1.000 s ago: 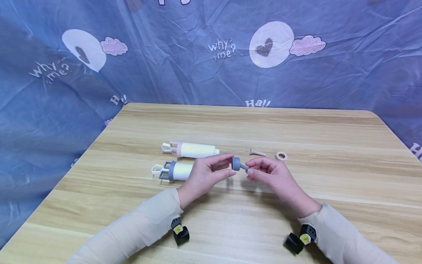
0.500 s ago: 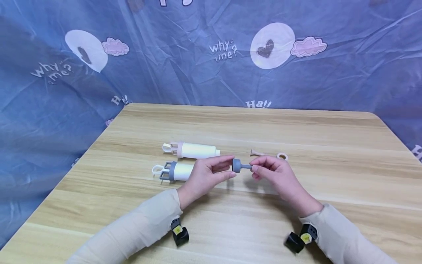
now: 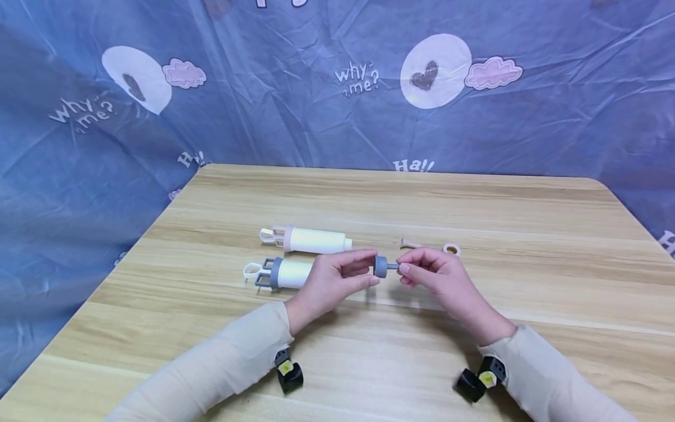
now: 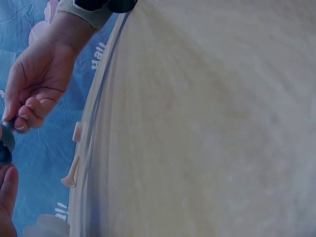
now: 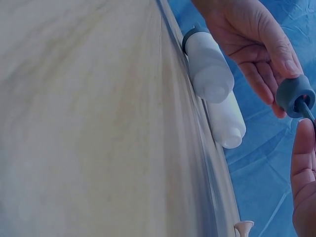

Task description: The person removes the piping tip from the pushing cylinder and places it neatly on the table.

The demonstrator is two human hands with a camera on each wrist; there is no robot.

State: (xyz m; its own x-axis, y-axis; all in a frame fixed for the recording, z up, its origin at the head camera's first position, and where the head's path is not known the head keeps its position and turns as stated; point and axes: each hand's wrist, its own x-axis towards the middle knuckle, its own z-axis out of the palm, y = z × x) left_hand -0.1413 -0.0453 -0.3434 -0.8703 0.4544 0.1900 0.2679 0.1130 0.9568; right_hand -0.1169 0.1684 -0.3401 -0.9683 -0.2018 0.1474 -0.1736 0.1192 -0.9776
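Observation:
My left hand pinches a short grey ring-shaped cap between thumb and fingers, above the table. From the right, my right hand pinches a thin grey rod, whose other end sits in the cap's opening. The right wrist view shows the hollow of the cap with the rod in it. Beside the left hand lies a white cylinder with a grey collar, partly hidden by that hand. Behind it rests a similar white cylinder with a pink collar. Both have white loop handles.
Beyond the right hand lie a small pink flared peg and a pink ring. The wooden table extends to a blue printed cloth behind. A black wrist camera hangs at each sleeve.
The rod, slanted against the cap at first, has come level and in line with it. Now less of the rod shows between the cap and the right fingers.

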